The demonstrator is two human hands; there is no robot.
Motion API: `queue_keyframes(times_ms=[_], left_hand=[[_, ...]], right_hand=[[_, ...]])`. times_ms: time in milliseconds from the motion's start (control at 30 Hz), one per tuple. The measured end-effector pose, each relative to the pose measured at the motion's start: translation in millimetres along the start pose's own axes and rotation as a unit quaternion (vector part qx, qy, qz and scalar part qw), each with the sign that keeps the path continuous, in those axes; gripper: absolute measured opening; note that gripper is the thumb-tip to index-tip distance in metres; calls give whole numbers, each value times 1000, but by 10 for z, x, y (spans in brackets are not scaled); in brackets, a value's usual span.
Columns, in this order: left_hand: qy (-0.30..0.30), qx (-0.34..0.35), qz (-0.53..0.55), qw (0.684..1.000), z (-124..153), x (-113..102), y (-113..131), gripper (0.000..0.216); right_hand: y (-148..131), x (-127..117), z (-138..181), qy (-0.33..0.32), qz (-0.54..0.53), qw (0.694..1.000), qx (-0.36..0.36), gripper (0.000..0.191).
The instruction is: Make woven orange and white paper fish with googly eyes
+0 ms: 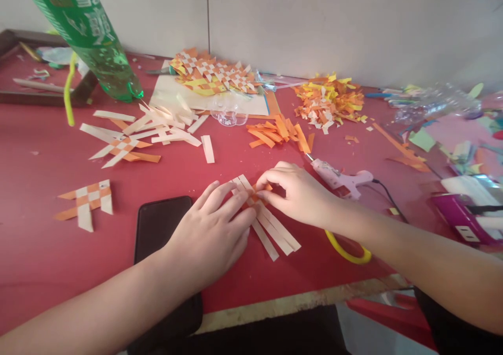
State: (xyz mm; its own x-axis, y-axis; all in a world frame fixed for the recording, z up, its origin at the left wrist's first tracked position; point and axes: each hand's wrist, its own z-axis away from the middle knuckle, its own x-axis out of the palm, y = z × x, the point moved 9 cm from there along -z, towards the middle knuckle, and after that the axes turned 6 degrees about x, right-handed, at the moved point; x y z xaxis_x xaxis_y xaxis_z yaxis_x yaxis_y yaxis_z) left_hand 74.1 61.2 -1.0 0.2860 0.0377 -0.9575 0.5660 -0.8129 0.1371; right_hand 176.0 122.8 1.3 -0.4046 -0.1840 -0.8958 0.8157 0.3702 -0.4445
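Observation:
In front of me several cream paper strips lie side by side on the red table, with orange paper strip showing across them under my fingers. My left hand rests over the left side of the strips, its fingers spread and pressing lightly down. With thumb and forefinger my right hand pinches an orange paper strip at the right side of the cream ones. Its far end is hidden by my fingers. A finished-looking woven orange and cream piece lies to the left, and another woven piece farther back.
A black phone lies under my left forearm. Behind are orange strips, cream strips, paper scraps, a pink glue gun and a tilted green bottle. Yellow-handled scissors lie under my right forearm.

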Motion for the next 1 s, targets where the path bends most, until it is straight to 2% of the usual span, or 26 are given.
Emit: queue_keyframes(times_ms=[400, 800, 1000], left_hand=[[8, -6, 7, 1000, 19, -6, 6, 38], [-15, -6, 0, 1000, 3, 33, -5, 46], [29, 37, -78, 996, -43, -64, 113, 38]], right_hand=[[3, -17, 47, 27, 52, 998, -5, 7], [-33, -42, 117, 54, 72, 996, -14, 12], [-109, -39, 120, 42, 112, 992, -25, 14]])
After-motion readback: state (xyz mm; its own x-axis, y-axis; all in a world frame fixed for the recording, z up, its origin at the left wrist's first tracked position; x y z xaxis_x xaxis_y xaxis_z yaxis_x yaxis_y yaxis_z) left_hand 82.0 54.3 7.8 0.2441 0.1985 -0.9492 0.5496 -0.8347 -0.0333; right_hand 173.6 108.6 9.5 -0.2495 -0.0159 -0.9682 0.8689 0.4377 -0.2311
